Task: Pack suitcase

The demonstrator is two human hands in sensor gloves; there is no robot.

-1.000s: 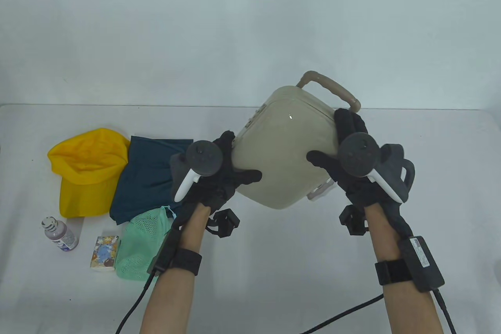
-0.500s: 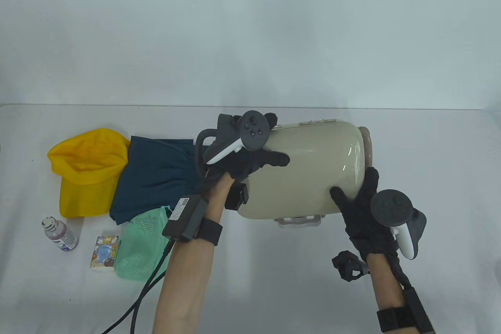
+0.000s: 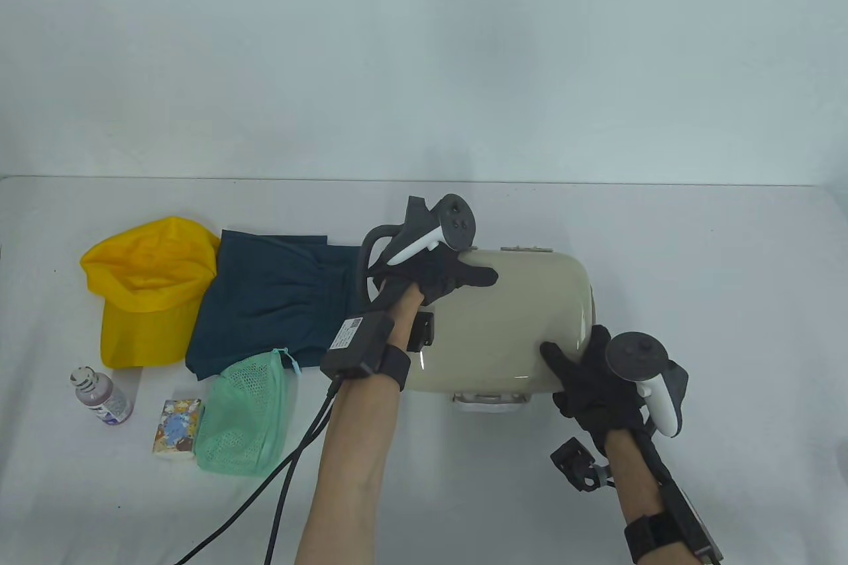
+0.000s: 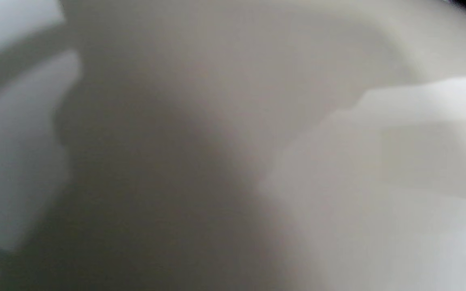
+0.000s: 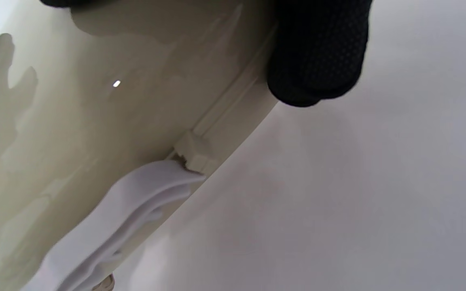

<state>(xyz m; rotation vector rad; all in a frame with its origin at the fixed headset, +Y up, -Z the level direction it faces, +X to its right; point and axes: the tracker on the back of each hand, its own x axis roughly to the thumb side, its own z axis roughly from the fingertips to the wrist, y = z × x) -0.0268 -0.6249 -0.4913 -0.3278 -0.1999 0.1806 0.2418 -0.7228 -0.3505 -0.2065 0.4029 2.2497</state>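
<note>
A small beige hard-shell suitcase (image 3: 510, 320) lies closed on the table, its white latch (image 3: 489, 399) facing the near edge. My left hand (image 3: 437, 273) holds its far left corner, thumb on top of the shell. My right hand (image 3: 589, 379) holds its near right corner, thumb on the lid. In the right wrist view the suitcase (image 5: 75, 121) fills the left, with the white latch (image 5: 128, 210) and one gloved fingertip (image 5: 318, 52) at the rim seam. The left wrist view shows only a blurred beige shell (image 4: 217, 121).
Left of the suitcase lie dark teal folded shorts (image 3: 271, 307), a yellow cap (image 3: 146, 290), a mint mesh pouch (image 3: 242, 416), a small patterned packet (image 3: 177, 426) and a small bottle (image 3: 99, 396). Cables trail from my left wrist to the near edge.
Both hands have turned the suitcase from tilted in the air to flat on the table, latch toward me. My left hand moved to the far left corner, my right hand to the near right corner.
</note>
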